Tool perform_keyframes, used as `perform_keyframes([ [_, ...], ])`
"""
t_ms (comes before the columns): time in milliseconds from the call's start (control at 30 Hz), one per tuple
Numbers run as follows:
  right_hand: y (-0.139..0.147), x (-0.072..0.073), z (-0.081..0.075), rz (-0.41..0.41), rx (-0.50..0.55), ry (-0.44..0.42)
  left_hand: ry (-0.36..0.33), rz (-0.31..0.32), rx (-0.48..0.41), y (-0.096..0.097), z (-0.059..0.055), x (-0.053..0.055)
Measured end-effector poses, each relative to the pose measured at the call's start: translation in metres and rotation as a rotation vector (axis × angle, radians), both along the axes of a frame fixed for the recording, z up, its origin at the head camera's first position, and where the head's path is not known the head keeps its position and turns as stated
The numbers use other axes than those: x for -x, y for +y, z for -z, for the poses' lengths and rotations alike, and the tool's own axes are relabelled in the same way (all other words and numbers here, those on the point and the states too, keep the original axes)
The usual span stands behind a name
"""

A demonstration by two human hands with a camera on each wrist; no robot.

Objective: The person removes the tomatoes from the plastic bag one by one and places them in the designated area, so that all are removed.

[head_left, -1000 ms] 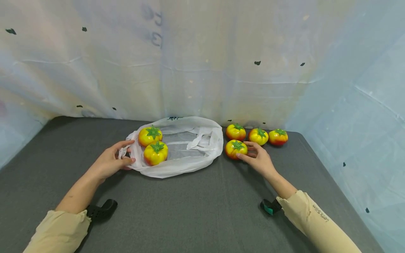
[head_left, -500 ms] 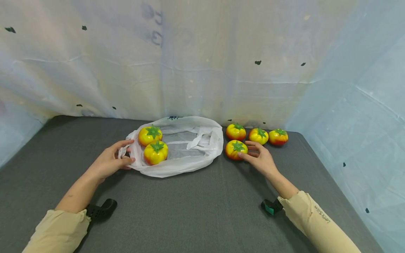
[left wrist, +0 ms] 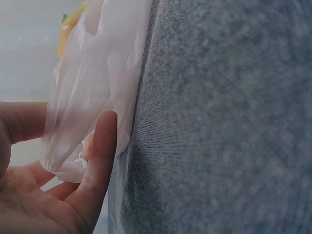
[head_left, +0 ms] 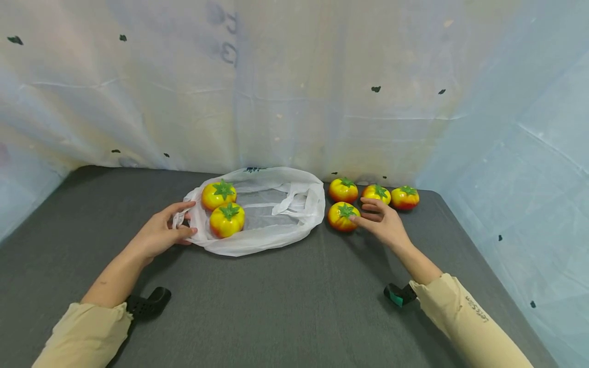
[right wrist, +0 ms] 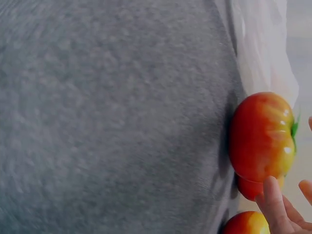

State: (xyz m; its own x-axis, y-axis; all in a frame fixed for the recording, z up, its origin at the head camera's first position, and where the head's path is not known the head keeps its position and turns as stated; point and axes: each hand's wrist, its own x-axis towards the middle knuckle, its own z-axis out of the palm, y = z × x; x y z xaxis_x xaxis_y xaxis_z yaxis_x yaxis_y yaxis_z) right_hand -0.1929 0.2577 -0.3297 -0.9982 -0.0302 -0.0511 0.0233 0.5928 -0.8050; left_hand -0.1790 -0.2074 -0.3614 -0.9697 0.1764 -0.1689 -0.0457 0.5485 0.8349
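In the head view, my left hand (head_left: 158, 234) grips the left end of a white plastic bag (head_left: 262, 246). The left wrist view shows the bag's bunched handle (left wrist: 70, 170) among the fingers. Two yellow-red toy tomatoes with green leafy tops, a back one (head_left: 216, 198) and a front one (head_left: 224, 225), lie in the bag's left part. My right hand (head_left: 387, 224) has its fingers spread beside another tomato (head_left: 339, 220) just right of the bag. The thumb overlaps that tomato's right side; in the right wrist view the thumb tip (right wrist: 273, 187) is close to it, contact unclear.
Behind that tomato stand several more in a row along the back: a left one (head_left: 342, 191), a middle one (head_left: 374, 193) partly behind my right fingers, and a right one (head_left: 405, 199). A pale sheet (head_left: 294, 102) hangs behind the dark grey table (head_left: 276, 306).
My right hand has shifted slightly right and away from the nearest tomato, its fingers now in front of the middle back tomato. The left hand and bag have stayed put.
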Motion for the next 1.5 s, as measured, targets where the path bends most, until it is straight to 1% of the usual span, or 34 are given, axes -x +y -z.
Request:
perform_keyframes([
  [267,0.002,0.002,-0.007,0.002,0.021,0.022,-0.011,0.002,0.016,0.001,-0.002,0.000],
  [467,-0.005,0.003,-0.016,0.006,0.025,0.026,-0.015,0.007,0.012,0.001,-0.004,0.001],
  [600,-0.009,0.005,-0.019,0.006,0.035,0.032,-0.012,0.008,0.010,0.001,-0.003,0.001],
  [833,-0.015,0.008,-0.020,-0.019,0.067,0.065,-0.006,0.009,0.016,0.002,-0.003,0.001],
  [1000,-0.022,0.010,-0.020,-0.023,0.107,0.076,-0.008,0.010,0.017,0.002,-0.003,0.001],
  [1200,-0.031,0.011,-0.018,-0.024,0.149,0.071,-0.015,0.004,0.006,0.003,-0.003,0.001],
  [1500,-0.044,0.014,-0.013,-0.063,0.218,0.069,-0.007,0.009,-0.009,0.002,-0.004,0.001],
])
